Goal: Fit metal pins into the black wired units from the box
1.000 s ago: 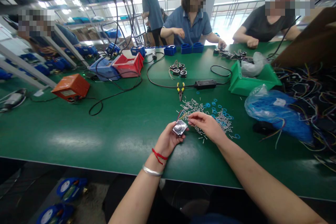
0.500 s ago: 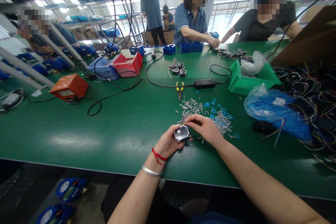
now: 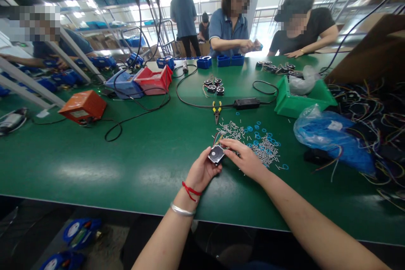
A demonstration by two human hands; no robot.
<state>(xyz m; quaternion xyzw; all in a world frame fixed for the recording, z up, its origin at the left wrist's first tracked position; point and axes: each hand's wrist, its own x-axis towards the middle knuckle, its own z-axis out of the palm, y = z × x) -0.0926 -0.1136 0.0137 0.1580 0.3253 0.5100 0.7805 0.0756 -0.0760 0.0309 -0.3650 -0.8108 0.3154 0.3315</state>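
My left hand (image 3: 202,171) is closed around a small square black module (image 3: 216,155) with a round light spot on its face. Thin coloured wires (image 3: 217,138) come out of its far side. The fingertips of my right hand (image 3: 245,158) close on the module's right edge, beside the wires. Just beyond my hands lies a loose pile of screws (image 3: 232,130). Another heap of screws (image 3: 267,152), mixed with blue rings (image 3: 249,128), spreads behind my right hand. Yellow-handled pliers (image 3: 217,112) lie farther out on the green table (image 3: 152,152).
Several similar modules (image 3: 214,86) sit mid-table near a black adapter (image 3: 247,103) with its cable. On the right are a green bin (image 3: 303,103), a blue plastic bag (image 3: 335,135) and tangled wires. An orange box (image 3: 82,106) and red bin (image 3: 155,80) stand left. Co-workers sit opposite.
The module has shifted slightly left and turned in my left hand. My right fingers have moved from the wires to its edge. The co-worker at the far right has leaned down and left.
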